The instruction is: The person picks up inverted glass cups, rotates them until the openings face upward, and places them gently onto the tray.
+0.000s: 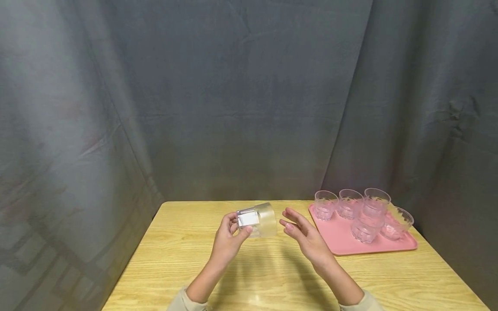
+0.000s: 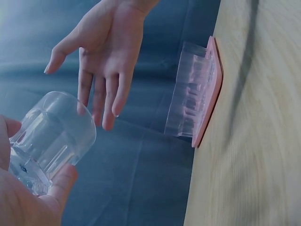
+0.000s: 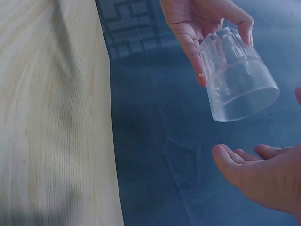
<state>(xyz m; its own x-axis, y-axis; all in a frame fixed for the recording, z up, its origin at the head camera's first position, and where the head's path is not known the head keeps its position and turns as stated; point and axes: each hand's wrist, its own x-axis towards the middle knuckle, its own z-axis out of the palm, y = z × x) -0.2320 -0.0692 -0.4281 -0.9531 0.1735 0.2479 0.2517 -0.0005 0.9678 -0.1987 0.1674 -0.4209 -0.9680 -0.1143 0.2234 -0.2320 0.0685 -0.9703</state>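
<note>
A clear glass tumbler [image 1: 266,219] with a faceted lower part lies on its side in the air above the table, its rim toward the right. My left hand [image 1: 229,240] grips it by the base end, thumb on the near side and fingers behind. In the right wrist view the same tumbler [image 3: 240,82] tilts with its mouth toward my right hand [image 3: 265,176]. That hand [image 1: 309,242] holds nothing; its fingers are extended just off the rim, with a small gap between in the head view.
A pink tray [image 1: 340,242] stands at the right of the wooden table [image 1: 186,250], with several clear tumblers [image 1: 351,204] on it. Two of them are stacked at its middle. One tumbler [image 1: 397,223] leans at the right. Grey curtains [image 1: 241,108] hang behind and on both sides.
</note>
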